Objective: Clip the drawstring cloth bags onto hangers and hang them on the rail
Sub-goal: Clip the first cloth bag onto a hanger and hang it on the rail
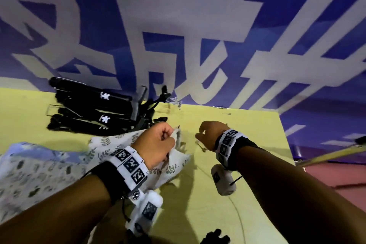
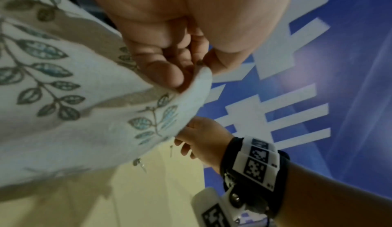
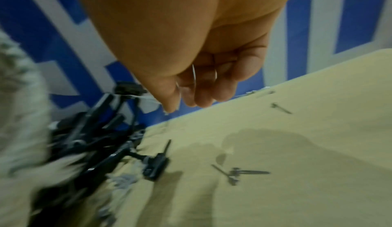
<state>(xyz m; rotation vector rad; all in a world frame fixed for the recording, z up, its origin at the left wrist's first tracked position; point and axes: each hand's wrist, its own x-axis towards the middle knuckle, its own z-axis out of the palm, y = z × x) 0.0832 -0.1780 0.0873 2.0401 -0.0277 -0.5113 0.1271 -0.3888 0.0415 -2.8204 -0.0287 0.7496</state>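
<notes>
A: Where's the bag [image 1: 174, 156]?
B: Its edge is pinched in the curled left hand [image 1: 156, 144]. The hangers [image 1: 91, 109] lie just beyond those fingers; the right hand [image 1: 210, 134], loosely curled, holds nothing I can make out

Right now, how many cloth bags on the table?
2. A leaf-print bag at centre, its edge pinched in the left hand; a bluish bag at far left, partly under it. More may be hidden.
</notes>
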